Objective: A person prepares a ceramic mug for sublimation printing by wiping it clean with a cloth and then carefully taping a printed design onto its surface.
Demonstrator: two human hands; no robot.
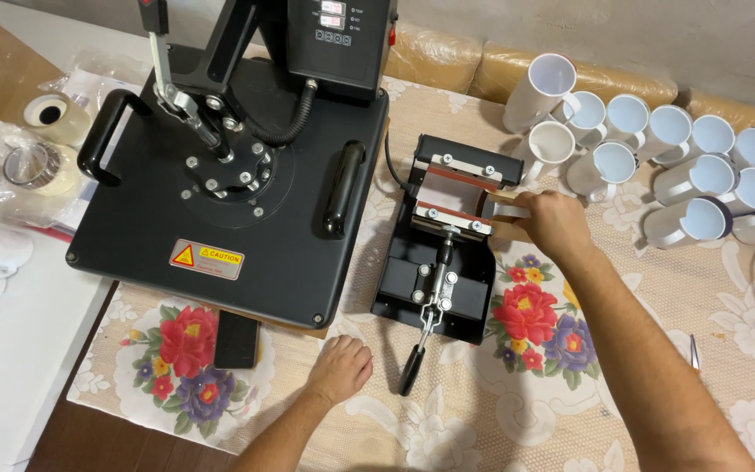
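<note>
A small black mug press [443, 253] sits mid-table with its lever handle [412, 367] pointing toward me. My right hand [554, 223] grips a paper-wrapped mug [510, 208] lying sideways, its end inside the press's reddish heating band [452, 188]. Most of the mug is hidden by my hand and the clamp. My left hand [340, 367] rests on the flowered tablecloth [526, 402], fingers curled, holding nothing, just left of the lever handle.
A large black flat heat press [229, 183] fills the left of the table. Several white mugs [657, 166] lie in a cluster at the back right. A black phone [237, 339] lies by the big press. Tape rolls [45, 131] sit far left.
</note>
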